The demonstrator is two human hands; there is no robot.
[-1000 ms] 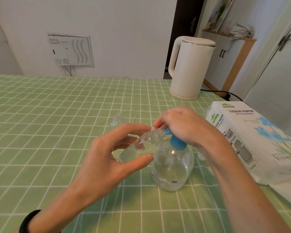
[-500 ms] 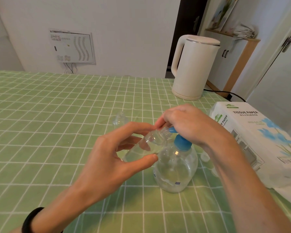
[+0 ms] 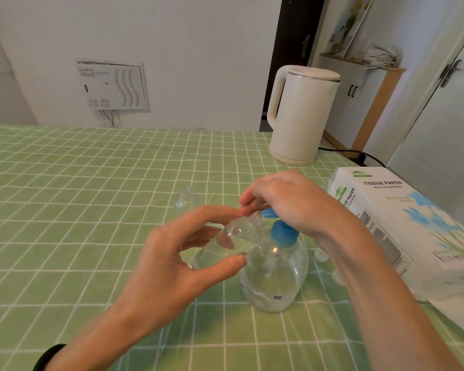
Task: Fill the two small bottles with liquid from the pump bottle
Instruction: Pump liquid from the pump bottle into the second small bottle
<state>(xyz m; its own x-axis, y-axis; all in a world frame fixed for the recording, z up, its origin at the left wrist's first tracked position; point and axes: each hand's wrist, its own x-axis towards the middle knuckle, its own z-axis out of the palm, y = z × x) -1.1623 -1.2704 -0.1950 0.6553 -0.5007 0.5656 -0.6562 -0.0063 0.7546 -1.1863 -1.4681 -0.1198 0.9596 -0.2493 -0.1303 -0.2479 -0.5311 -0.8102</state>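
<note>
Our left hand (image 3: 177,263) holds one small bottle (image 3: 233,242) tilted at frame centre, pinched between thumb and fingers. Its mouth meets the blue spout of the pump bottle (image 3: 273,279), which stands on the tabletop (image 3: 65,196) just right of centre. Our right hand (image 3: 287,202) curls over the pump head. The other small bottle (image 3: 185,200) stands apart, further back. The kettle (image 3: 303,113) and tissue pack (image 3: 402,231) crowd the right edge; checked cloth stretches wide at left.

surface cloth (image 3: 65,210): light green, white grid lines | pump bottle (image 3: 273,277): clear, blue pump top | kettle (image 3: 303,116): cream | tissue pack (image 3: 402,226): white, blue flowers
</note>
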